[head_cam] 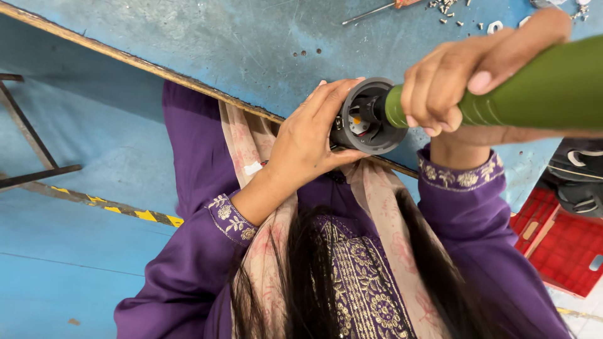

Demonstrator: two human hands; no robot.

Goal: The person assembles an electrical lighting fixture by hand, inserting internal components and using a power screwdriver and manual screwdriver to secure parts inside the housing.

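The left hand (308, 141) has its grip wrapped around the rim of a round dark grey housing (367, 119), fingers curled over the top edge and thumb pressed under the lower edge. The housing is a shallow, smooth plastic-looking cup with a small orange and metal part showing inside. It sits at the near edge of the surface (251, 44), just above the person's chest.

The right hand (455, 78) has its grip closed tight on a thick olive-green tool handle (540, 88), a smooth matte cylinder with ribbed rings near the fingers. Its front end points into the open mouth of the housing.

The surface is worn blue-painted board, scratched, with a rusty brown edge strip. Far from the housing, at the surface's top edge, lie small metal screws (449, 9) and a thin metal rod (370, 12). Right of the housing, below the surface, stands a red plastic crate (559, 245) with a grid texture. Purple embroidered sleeves (220, 232) cover both arms.
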